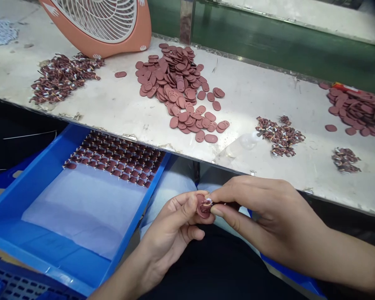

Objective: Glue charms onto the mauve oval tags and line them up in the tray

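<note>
Between thumb and fingers, my left hand (175, 225) holds a reddish-brown oval disc (201, 208) over my lap. My right hand (262, 216) pinches a small dark brown figure piece (206, 205) with white and yellowish bits, against the face of the disc. Whether the two are joined cannot be told. Close ahead on the worktable (237, 104) lies a heap of similar oval discs (181, 83), some with small holes. A small pile of dark brown figure pieces (281, 135) sits near my right hand, beside a translucent bottle with a thin tip (250, 140).
At my left, a blue tray (112, 266) holds rows of discs with pieces on them (118, 160) on a white sheet. An orange fan (146, 33) stands behind a larger pile of pieces (62, 79). More discs (359, 110) lie far right, near another small cluster (345, 160).
</note>
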{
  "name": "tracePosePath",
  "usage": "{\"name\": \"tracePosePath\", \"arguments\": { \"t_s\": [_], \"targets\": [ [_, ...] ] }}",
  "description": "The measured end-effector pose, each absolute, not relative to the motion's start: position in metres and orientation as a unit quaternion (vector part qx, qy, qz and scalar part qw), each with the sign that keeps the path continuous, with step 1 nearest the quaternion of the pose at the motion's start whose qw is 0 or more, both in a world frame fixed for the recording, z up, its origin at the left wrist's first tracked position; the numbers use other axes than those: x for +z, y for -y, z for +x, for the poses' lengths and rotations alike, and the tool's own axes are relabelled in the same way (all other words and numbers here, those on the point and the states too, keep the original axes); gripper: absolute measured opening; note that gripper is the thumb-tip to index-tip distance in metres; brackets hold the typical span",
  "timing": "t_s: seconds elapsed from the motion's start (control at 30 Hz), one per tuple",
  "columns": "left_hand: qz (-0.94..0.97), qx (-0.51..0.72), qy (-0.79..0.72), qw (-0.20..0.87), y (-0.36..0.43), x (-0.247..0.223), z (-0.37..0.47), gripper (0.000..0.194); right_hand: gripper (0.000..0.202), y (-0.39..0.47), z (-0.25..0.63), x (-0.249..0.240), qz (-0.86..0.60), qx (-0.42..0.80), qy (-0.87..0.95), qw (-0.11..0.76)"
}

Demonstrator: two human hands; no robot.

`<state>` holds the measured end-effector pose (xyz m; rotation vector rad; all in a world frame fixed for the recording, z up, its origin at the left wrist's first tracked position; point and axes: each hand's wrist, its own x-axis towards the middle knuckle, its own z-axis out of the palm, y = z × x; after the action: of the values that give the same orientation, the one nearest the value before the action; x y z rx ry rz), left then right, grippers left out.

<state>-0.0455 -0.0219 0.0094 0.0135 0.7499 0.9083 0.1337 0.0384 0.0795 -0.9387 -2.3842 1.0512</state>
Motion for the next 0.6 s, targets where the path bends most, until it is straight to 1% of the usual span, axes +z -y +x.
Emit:
{"name": "tracePosePath", "arguments": {
  "t_s": [0.1, 0.27, 0.43, 0.6],
  "targets": [
    [-0.008, 0.431, -0.356, 0.829, 0.022, 0.011, -0.045, 0.018, 0.012, -0.037, 0.131, 0.079, -0.333, 0.36, 0.854, 0.173],
    [-0.011, 0.432, -0.371, 0.822, 0.024, 0.013, -0.044, 0.021, 0.01, -0.034, 0.129, 0.08, -0.323, 0.336, 0.864, 0.191],
    [0.008, 0.443, -0.38, 0.812, 0.025, 0.02, -0.043, 0.024, 0.013, -0.028, 0.13, 0.082, -0.319, 0.307, 0.876, 0.192],
    [0.031, 0.466, -0.356, 0.81, 0.027, 0.027, -0.043, 0.023, 0.017, -0.015, 0.13, 0.087, -0.337, 0.281, 0.869, 0.229]
  ]
}}
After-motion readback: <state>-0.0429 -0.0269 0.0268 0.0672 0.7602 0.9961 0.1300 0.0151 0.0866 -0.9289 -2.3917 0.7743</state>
